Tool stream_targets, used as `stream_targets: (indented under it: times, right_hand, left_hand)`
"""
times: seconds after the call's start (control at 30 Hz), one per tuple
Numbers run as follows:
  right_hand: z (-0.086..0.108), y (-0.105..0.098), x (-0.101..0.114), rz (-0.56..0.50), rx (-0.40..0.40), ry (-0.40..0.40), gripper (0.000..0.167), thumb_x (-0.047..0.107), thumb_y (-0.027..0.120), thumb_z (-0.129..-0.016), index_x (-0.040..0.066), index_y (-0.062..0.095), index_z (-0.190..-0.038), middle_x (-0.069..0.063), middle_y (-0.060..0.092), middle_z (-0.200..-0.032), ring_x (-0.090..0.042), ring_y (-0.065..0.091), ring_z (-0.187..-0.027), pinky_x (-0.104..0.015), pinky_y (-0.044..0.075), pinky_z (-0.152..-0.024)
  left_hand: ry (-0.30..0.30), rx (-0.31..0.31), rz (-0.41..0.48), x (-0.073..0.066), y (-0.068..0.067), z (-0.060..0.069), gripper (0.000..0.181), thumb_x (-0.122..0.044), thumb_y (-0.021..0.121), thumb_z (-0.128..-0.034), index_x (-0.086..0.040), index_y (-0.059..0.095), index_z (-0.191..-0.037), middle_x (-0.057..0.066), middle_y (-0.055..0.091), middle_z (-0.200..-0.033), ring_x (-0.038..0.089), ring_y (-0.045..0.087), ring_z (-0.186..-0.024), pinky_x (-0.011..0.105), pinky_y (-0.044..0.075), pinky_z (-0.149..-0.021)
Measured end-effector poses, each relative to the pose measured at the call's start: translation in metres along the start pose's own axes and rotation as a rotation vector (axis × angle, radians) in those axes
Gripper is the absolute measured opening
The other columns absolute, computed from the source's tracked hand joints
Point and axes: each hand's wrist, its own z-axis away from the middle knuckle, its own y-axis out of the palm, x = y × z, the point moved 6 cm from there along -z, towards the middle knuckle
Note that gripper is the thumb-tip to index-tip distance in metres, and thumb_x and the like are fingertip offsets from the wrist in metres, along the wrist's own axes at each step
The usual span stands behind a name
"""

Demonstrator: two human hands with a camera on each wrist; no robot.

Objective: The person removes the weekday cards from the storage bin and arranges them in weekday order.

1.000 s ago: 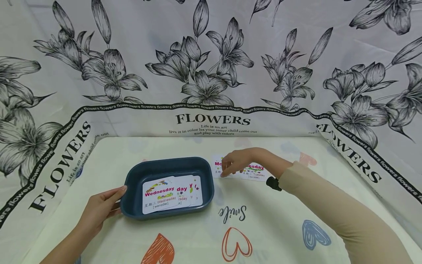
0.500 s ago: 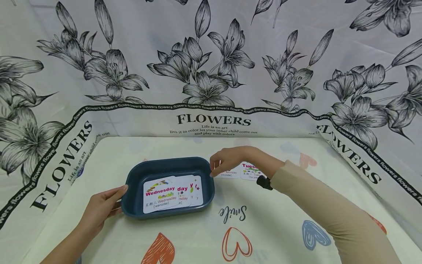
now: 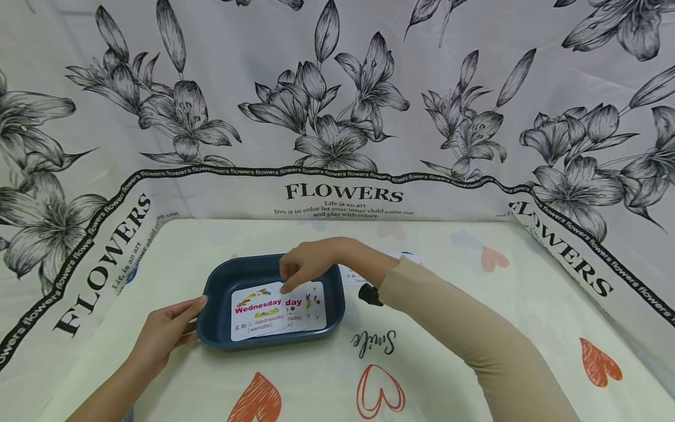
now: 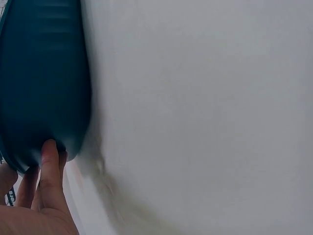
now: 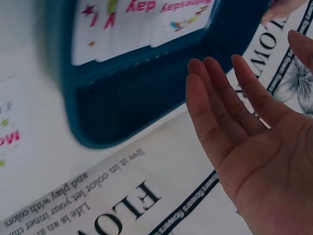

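Note:
My left hand (image 3: 166,328) holds the left end of a dark blue tray (image 3: 216,278), thumb at the rim and fingers against the outside wall. In the left wrist view, fingertips (image 4: 49,147) press on the tray's outer side. Inside the tray several white weekday cards (image 3: 258,319) overlap in a fan, with "Wednesday" on top. My right hand (image 3: 311,261) hangs over the tray's far side, just above the cards. The right wrist view shows its fingers loosely bent, thumb apart, and nothing between them.
Right of the tray, white cards lie on the table, partly hidden behind the right forearm; a Monday card (image 5: 12,132) shows in the right wrist view. The pale tablecloth (image 3: 448,363) has printed hearts. A flower-printed cloth (image 3: 453,199) stands behind.
My right hand has moved left, from above the Monday and Tuesday cards, past the tray's right rim, to over the cards in the tray. The left hand keeps its hold on the tray.

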Motion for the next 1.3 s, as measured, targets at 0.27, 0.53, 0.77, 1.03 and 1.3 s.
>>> stream_targets:
  times: [0.27, 0.53, 0.77, 1.03, 1.3]
  right_hand:
    - [-0.033, 0.011, 0.019, 0.022, 0.016, -0.022, 0.032, 0.039, 0.061, -0.087, 0.016, 0.057, -0.109, 0.003, 0.058, -0.111, -0.008, 0.053, -0.098, -0.019, 0.046, -0.078]
    - [-0.050, 0.008, 0.025, 0.121, -0.014, 0.005, 0.045, 0.039, 0.059, -0.088, 0.009, 0.054, -0.121, 0.002, 0.057, -0.104, -0.009, 0.052, -0.092, -0.019, 0.044, -0.076]
    - [-0.068, 0.013, 0.026, 0.218, -0.022, 0.032, 0.048, 0.039, 0.058, -0.089, 0.008, 0.052, -0.124, -0.001, 0.057, -0.115, -0.009, 0.051, -0.096, -0.020, 0.045, -0.083]
    - [-0.085, 0.026, 0.029, 0.328, 0.007, 0.096, 0.051, 0.043, 0.060, -0.087, 0.014, 0.051, -0.128, 0.002, 0.054, -0.116, -0.007, 0.050, -0.100, -0.021, 0.044, -0.088]
    - [-0.085, 0.030, 0.036, 0.319, 0.019, 0.111, 0.051, 0.044, 0.061, -0.086, 0.017, 0.051, -0.128, 0.004, 0.053, -0.117, -0.007, 0.048, -0.097, -0.021, 0.045, -0.086]
  left_hand:
    - [-0.001, 0.010, 0.020, -0.001, 0.002, -0.001, 0.077, -0.051, 0.060, -0.0841, 0.005, 0.043, -0.134, -0.001, 0.067, -0.099, 0.003, 0.065, -0.074, 0.023, 0.055, -0.064]
    - [-0.001, 0.011, 0.037, -0.004, 0.001, 0.001, 0.074, -0.048, 0.061, -0.0848, 0.005, 0.044, -0.133, -0.008, 0.065, -0.094, 0.002, 0.064, -0.074, 0.023, 0.055, -0.063]
    - [-0.003, 0.007, 0.032, -0.005, -0.002, 0.000, 0.074, -0.048, 0.061, -0.0844, 0.005, 0.045, -0.132, -0.007, 0.065, -0.094, 0.002, 0.064, -0.073, 0.023, 0.055, -0.063]
    - [-0.004, 0.019, 0.033, -0.002, 0.000, 0.001, 0.075, -0.050, 0.060, -0.0845, 0.005, 0.044, -0.133, -0.004, 0.066, -0.099, 0.002, 0.064, -0.075, 0.023, 0.055, -0.064]
    - [-0.002, 0.017, 0.041, -0.001, 0.001, 0.002, 0.075, -0.050, 0.061, -0.0843, 0.005, 0.044, -0.133, -0.005, 0.066, -0.097, 0.001, 0.064, -0.075, 0.023, 0.055, -0.064]
